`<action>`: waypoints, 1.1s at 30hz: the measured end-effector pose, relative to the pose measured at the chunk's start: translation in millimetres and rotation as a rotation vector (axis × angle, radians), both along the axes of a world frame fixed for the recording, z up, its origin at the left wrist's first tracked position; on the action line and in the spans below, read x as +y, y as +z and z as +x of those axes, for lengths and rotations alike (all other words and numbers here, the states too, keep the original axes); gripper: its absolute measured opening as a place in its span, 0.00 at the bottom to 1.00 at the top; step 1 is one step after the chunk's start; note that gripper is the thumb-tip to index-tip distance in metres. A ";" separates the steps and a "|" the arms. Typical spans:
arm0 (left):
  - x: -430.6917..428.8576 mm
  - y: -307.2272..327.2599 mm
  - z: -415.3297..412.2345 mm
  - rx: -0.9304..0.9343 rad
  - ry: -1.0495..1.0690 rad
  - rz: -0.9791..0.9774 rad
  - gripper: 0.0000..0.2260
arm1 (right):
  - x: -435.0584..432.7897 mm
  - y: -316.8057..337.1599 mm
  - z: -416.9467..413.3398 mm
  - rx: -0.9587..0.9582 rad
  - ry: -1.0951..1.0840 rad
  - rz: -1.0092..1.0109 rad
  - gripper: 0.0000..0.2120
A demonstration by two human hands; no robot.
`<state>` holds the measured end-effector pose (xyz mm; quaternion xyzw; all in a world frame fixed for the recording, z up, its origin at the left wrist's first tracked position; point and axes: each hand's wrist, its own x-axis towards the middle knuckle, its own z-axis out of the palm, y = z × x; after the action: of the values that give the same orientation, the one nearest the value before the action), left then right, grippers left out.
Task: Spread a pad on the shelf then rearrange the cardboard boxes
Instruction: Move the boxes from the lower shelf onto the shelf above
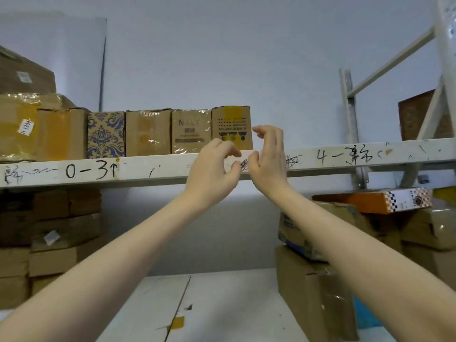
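— Where to look for the boxes?
— Up on the top shelf, in a row along its left half, side by side and touching. At the right end, a printed box with yellow tape on top.

— And the hands?
— Both raised in front of the shelf beam, just beside each other. Left hand just below the printed box, covering its lower corner in view, fingers loosely curled, holding nothing. Right hand just right of that box, fingers half bent, thumb apart, holding nothing either. Cannot tell whether touching the box or not.

— Anything lower down?
— A white sheet lying flat on the lower shelf, with a seam and a scrap of yellow tape. A left stack and a right stack of cardboard on either side of it. An orange carton on top of the right stack.
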<state>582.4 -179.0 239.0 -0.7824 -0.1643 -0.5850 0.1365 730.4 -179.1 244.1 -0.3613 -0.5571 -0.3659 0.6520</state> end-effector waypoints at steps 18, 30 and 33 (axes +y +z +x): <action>-2.5 -115.4 132.2 0.155 -0.140 -0.670 0.21 | -51.0 -143.1 139.5 0.442 -0.338 -0.224 0.29; 11.2 -127.5 165.4 0.225 -0.219 -0.937 0.32 | -52.9 -161.0 138.7 0.639 -0.449 -0.610 0.46; 18.4 -133.8 162.1 0.204 -0.235 -1.009 0.28 | -46.5 -159.2 133.5 0.726 -0.428 -0.721 0.58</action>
<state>744.6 -160.5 105.2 -0.8170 -0.3227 -0.3653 -0.3081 864.0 -225.6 85.0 -0.7697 -0.3007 -0.1283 0.5483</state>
